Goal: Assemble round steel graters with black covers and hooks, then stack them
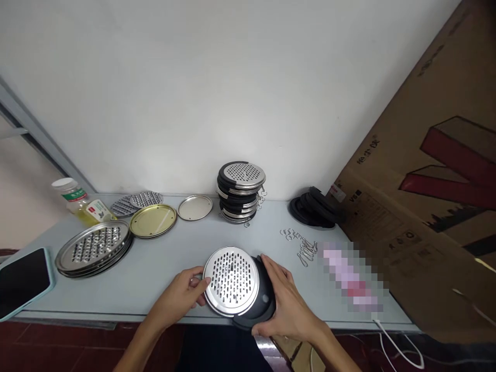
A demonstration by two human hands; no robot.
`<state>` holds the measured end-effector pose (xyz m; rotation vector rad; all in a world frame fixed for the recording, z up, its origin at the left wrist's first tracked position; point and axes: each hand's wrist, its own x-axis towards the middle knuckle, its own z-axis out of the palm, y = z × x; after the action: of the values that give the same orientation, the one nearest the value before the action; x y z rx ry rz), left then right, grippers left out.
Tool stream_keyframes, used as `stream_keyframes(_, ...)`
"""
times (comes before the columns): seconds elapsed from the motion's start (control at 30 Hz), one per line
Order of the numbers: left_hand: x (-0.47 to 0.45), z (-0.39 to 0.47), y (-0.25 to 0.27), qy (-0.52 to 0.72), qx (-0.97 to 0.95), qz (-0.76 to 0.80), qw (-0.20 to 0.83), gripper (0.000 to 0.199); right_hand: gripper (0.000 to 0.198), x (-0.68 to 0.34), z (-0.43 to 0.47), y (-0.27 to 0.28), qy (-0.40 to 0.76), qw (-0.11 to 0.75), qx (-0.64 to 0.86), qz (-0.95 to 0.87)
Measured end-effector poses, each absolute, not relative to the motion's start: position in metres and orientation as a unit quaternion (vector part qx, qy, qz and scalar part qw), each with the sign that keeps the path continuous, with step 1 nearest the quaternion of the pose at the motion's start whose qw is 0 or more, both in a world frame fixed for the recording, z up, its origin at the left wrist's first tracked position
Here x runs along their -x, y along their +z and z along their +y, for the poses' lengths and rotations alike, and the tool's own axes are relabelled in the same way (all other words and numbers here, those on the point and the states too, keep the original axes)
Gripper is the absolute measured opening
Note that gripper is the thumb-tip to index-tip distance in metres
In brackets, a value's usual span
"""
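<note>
At the near edge of the table [163, 268], the left hand [182, 295] pinched the perforated steel lid [231, 280] while the right hand [287, 305] gripped the black base [263, 305] beneath it, apparently seating the two, which next called for even downward pressure.
</note>
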<state>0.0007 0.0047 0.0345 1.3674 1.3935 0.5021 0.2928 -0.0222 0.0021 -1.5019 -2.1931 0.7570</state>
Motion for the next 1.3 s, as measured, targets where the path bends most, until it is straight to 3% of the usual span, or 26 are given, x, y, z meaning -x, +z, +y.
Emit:
stream_keyframes(0.1, -0.006, 0.012, 0.048, 0.137, -0.678, 0.582, 0.427, 0.042, 0.156, -0.293, -0.020, 0.007, 0.286, 0.184, 0.530, -0.777)
stream_keyframes(0.2, -0.008, 0.023, 0.065, 0.059, -0.740, 0.607, 0.284, 0.046, 0.156, -0.295, -0.018, 0.006, 0.295, 0.190, 0.522, -0.778)
stream_keyframes(0.3, -0.008, 0.036, 0.074, 0.057, -0.745, 0.629, 0.214, 0.048, 0.156, -0.296, -0.016, 0.004, 0.295, 0.200, 0.512, -0.782)
stream_keyframes(0.47, -0.021, 0.058, 0.054, 0.173, -0.734, 0.575, 0.318, 0.056, 0.156, -0.297, -0.015, 0.006, 0.305, 0.190, 0.511, -0.781)
stream_keyframes(0.67, -0.053, 0.066, 0.019, 0.343, -0.691, 0.476, 0.422, 0.052, 0.155, -0.293, -0.014, 0.008, 0.313, 0.192, 0.499, -0.785)
stream_keyframes(0.8, -0.065, 0.062, 0.016, 0.353, -0.674, 0.425, 0.490, 0.053, 0.159, -0.291, -0.012, 0.003, 0.340, 0.192, 0.490, -0.779)
stream_keyframes(1.07, -0.079, 0.038, 0.012, 0.279, -0.754, 0.459, 0.377, 0.058, 0.157, -0.295, -0.010, 0.002, 0.380, 0.194, 0.469, -0.774)
stream_keyframes(1.3, -0.083, 0.038, 0.011, 0.253, -0.780, 0.460, 0.341, 0.058, 0.154, -0.294, -0.009, 0.001, 0.371, 0.206, 0.459, -0.780)
